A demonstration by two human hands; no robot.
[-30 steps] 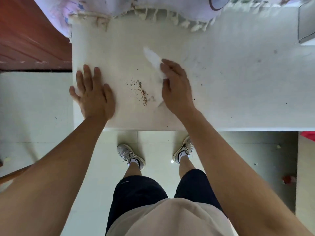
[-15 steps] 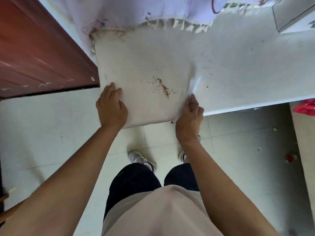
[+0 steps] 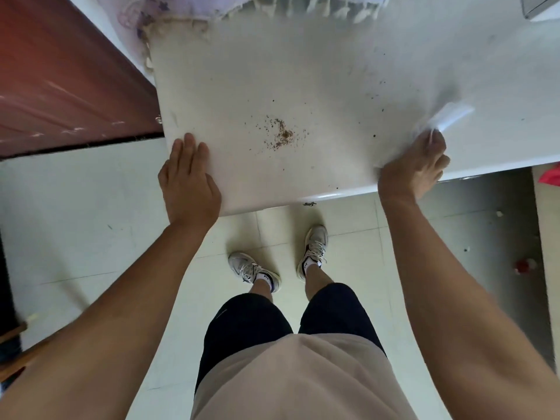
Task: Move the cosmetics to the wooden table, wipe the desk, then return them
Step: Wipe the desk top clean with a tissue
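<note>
A white desk [image 3: 303, 71] fills the upper half of the head view. Near its front sits a small pile of brown crumbs [image 3: 280, 134], with dark specks scattered to the right. My left hand [image 3: 188, 180] lies flat with straight fingers on the desk's front left corner. At the front edge on the right, my right hand [image 3: 415, 165] holds a white tissue [image 3: 448, 116], which is motion-blurred, against the desk top. No cosmetics are in view.
A reddish-brown wooden panel [image 3: 66, 74] stands left of the desk. A pale fringed cloth [image 3: 242, 7] hangs over the desk's back edge. A grey box corner [image 3: 542, 7] sits at the far right. Below are the tiled floor, my shoes and small red litter [image 3: 522, 265].
My right hand has carried the tissue from beside the crumbs toward the right along the desk's front edge. My left hand slid back to the front left corner. The view shifted.
</note>
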